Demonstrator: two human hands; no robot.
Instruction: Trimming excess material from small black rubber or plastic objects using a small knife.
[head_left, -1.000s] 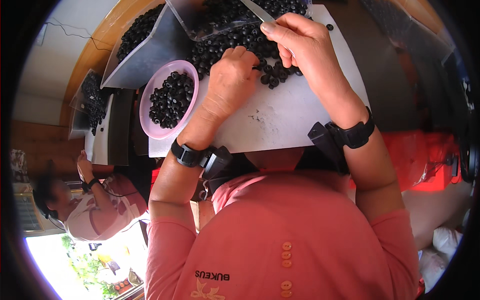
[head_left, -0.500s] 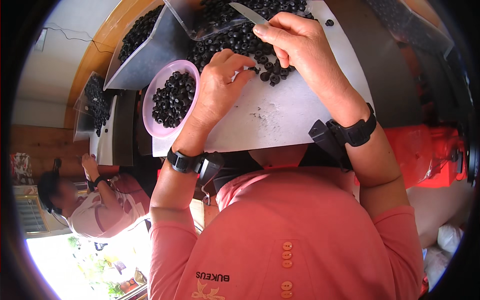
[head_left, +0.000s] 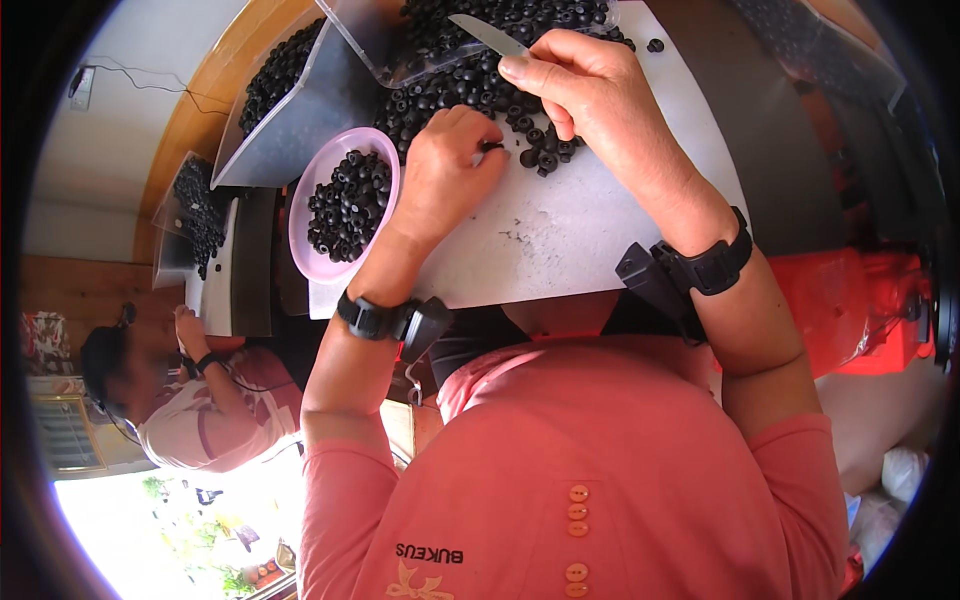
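My right hand (head_left: 590,85) grips a small knife (head_left: 487,35), its pale blade pointing up and left above a pile of small black round pieces (head_left: 430,105). Below and to the left, my left hand (head_left: 450,165) is pinched closed on a black ring-like piece (head_left: 491,147), which pokes out partly between thumb and forefinger. Several loose black rings (head_left: 545,150) lie on the white work surface between the two hands. Close to my left wrist stands a pink bowl (head_left: 298,215) filled with similar black pieces.
A clear plastic bin (head_left: 300,130) full of black pieces stands at the back left. Another clear tray (head_left: 375,55) leans over the pile. Dark specks dot the white tabletop (head_left: 480,270). On the far left, a person (head_left: 215,410) works at another table. Red bags (head_left: 830,310) are at right.
My left hand's fingers have closed in on a black piece, and the hand has shifted slightly. The knife in my right hand has moved a little to the left.
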